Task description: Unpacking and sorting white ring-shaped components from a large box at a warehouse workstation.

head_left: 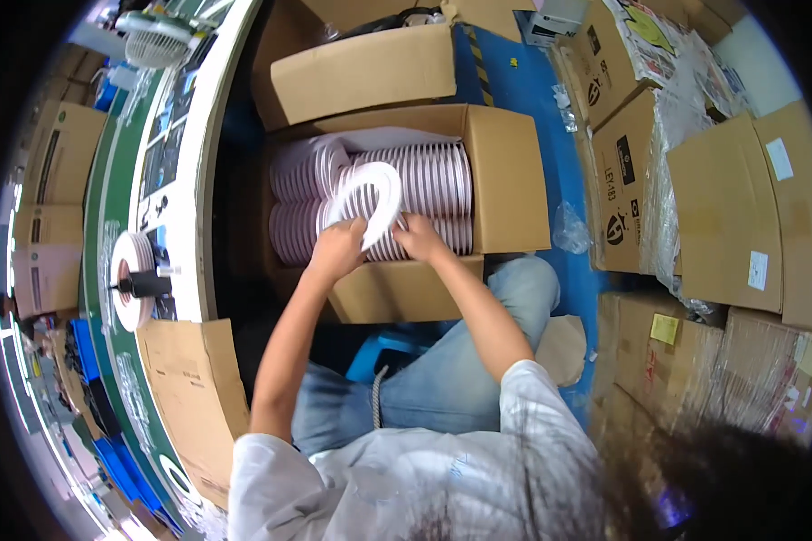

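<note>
Holding: the left hand [338,250] has its fingers closed on the near edge of a white ring [389,204]; the right hand [419,238] has its fingertips at the ring's right edge, and whether they pinch it I cannot tell.
White ring: above the middle of the open carton [512,185], over the packed rings [436,180].
Why two-handed: probably to steady a thin, wide rim and control its tilt.
Why packed so: standing on edge, face to face inside the open carton, the rings likely save room and stay easy to grasp.
Pointing: the held ring is tilted; being round, it has no true long axis, but its seen outline stretches near to far, leaning right. The packed rows run left to right along the open carton.
Bench stack: more white rings [133,281] lie left of the open carton.
</note>
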`<state>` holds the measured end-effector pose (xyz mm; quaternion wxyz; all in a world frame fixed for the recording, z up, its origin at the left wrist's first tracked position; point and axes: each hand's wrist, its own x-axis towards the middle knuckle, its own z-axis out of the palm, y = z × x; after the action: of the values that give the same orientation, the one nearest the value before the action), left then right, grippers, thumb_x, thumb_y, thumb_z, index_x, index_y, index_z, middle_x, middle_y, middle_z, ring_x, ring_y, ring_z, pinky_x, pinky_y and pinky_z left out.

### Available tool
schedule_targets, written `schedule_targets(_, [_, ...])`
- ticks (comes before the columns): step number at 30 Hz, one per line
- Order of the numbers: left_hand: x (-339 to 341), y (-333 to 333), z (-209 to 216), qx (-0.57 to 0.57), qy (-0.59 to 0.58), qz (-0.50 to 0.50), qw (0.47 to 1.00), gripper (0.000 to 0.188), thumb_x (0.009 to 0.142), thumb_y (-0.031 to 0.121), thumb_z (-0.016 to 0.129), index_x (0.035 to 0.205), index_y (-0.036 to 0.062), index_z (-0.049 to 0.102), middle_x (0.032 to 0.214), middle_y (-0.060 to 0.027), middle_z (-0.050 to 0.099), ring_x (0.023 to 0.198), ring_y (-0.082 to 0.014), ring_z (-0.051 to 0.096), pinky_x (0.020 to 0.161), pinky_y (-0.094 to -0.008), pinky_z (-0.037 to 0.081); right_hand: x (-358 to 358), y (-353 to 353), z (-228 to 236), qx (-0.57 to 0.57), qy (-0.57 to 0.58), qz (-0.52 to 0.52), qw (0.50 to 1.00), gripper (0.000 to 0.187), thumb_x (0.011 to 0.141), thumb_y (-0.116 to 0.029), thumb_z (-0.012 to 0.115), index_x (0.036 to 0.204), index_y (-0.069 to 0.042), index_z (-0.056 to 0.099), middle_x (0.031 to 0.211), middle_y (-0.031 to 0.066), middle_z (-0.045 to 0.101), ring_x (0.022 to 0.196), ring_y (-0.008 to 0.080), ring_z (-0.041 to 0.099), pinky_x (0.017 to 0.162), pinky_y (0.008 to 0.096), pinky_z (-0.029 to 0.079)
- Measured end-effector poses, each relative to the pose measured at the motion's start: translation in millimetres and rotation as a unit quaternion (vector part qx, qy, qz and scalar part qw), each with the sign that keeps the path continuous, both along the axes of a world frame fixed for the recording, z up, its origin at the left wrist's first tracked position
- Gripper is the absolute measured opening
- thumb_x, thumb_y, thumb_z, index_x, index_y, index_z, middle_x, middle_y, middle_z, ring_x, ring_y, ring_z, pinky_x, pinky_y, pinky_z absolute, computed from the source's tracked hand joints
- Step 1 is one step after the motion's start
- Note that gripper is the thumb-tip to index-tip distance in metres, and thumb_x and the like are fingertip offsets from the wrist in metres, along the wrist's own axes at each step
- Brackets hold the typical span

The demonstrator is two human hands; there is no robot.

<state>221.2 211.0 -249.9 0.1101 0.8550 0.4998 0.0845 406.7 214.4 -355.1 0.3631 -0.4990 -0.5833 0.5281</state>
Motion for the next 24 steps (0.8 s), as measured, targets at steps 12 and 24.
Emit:
schedule_targets(12, [-19.0, -13.4, 21.0, 0.042, 0.028, 0.045, 0.998, 0.017, 0.067, 0.015, 0.070, 0.075, 0.0063, 0.058, 0.070, -0.0156, 0.061, 0.067, -0.0382, 0.060, 0.060, -0.0448, 0.048, 9.2, -5.7, 3.9, 0.010, 0.034, 0.064, 0.997, 0.018, 0.077, -0.018, 0.053, 0.076, -0.001, 0.059, 0.065, 0.0111, 0.058, 0.063, 0.0188, 0.055, 0.060, 0.0348, 0.044])
schedule_targets(24, [-24.7, 3.7, 15.1, -0.025, -0.144, 0.212, 0.966, 0.019, 0.069, 0.019, 0.067, 0.075, 0.0007, 0.065, 0.067, -0.0188, 0.063, 0.063, -0.0360, 0.063, 0.061, -0.0416, 0.051, 36.1, 13.9, -11.7, 0.009, 0.011, -0.042, 0.999, 0.029, 0.083, -0.026, 0.053, 0.072, 0.000, 0.054, 0.061, 0.0109, 0.052, 0.059, 0.0216, 0.053, 0.057, 0.0353, 0.041])
